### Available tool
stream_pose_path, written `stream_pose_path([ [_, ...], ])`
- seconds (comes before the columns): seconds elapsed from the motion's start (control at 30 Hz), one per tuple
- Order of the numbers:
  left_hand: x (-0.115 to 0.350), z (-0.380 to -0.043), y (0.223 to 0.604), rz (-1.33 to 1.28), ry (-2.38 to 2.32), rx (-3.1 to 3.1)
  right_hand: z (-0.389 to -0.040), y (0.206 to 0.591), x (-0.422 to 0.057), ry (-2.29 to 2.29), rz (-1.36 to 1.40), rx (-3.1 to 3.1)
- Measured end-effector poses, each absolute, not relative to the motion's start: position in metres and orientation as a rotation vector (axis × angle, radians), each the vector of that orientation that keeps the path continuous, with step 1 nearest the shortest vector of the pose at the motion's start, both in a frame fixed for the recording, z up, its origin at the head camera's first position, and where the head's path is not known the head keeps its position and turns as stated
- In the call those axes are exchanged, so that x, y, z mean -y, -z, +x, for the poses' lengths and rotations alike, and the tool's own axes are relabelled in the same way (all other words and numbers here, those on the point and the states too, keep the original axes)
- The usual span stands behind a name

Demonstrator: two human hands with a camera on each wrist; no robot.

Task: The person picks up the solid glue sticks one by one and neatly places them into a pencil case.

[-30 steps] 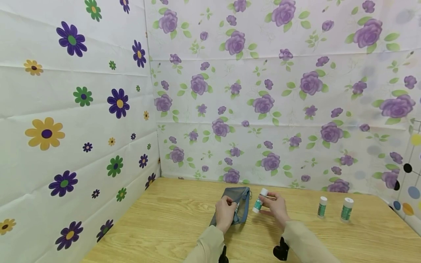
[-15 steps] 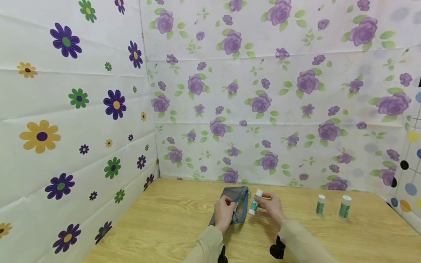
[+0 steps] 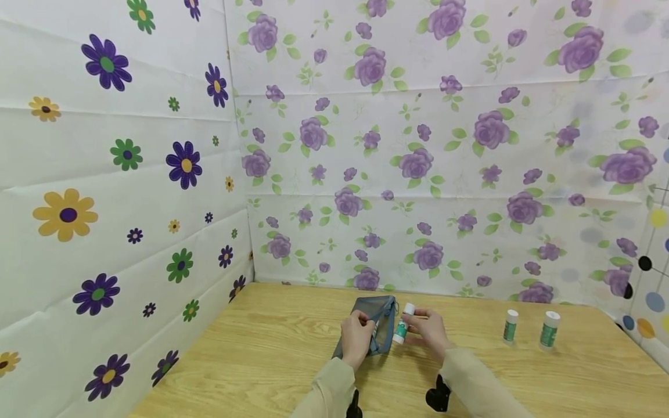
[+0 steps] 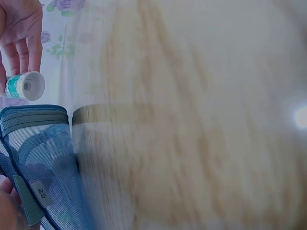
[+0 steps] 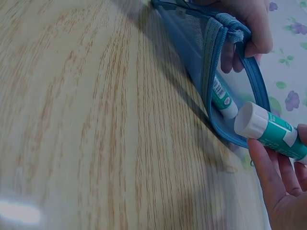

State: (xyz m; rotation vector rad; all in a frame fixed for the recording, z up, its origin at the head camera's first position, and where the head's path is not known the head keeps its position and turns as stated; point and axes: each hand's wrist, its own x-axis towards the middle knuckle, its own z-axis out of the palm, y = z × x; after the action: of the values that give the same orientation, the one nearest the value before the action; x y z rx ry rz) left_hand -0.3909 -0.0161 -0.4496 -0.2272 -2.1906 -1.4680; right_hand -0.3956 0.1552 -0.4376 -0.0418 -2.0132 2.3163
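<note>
- Gripping a green-and-white tube (image 3: 402,326): right hand (image 3: 430,332), fingers and thumb clamped round it; we note the tube tilted, white at both ends.
- Tube's position, as we record it: just beside the open mouth of a mesh pouch; whether it touches the rim we cannot tell.
- Left hand (image 3: 355,339): thumb and fingers together, pinching the pouch's zipped edge.
- One mesh pouch (image 3: 370,304), blue-grey, lying on the bench; in the left wrist view we read "26" on a small label (image 4: 41,192).
- One inner tube (image 5: 224,101), green and white, lying inside the pouch, white end towards the mouth.
- Two upright tubes, green with white caps, well apart from the hands: a slimmer one (image 3: 509,327) and, just right of it, a thicker one (image 3: 549,331).
- One bench (image 3: 292,316), wood-grained.
- Behind it, one white cloth (image 3: 381,223) with purple roses.
</note>
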Motion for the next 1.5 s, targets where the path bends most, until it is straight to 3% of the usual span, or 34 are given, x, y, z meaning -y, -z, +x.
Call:
stream_pose_path([
  [0.27,0.015,-0.390,0.449,-0.214,1.463,2.201,-0.418,0.458,-0.161,-2.406,0.079,1.981],
  [0.5,0.015,-0.390,0.447,-0.216,1.461,2.201,-0.434,0.469,-0.159,-2.430,0.004,1.981],
  [0.87,0.015,-0.389,0.446,-0.213,1.458,2.212,-0.390,0.430,-0.133,-2.329,-0.115,2.047],
  [1.5,0.015,-0.392,0.446,-0.188,1.420,2.221,-0.389,0.432,-0.122,-2.275,-0.125,2.089],
])
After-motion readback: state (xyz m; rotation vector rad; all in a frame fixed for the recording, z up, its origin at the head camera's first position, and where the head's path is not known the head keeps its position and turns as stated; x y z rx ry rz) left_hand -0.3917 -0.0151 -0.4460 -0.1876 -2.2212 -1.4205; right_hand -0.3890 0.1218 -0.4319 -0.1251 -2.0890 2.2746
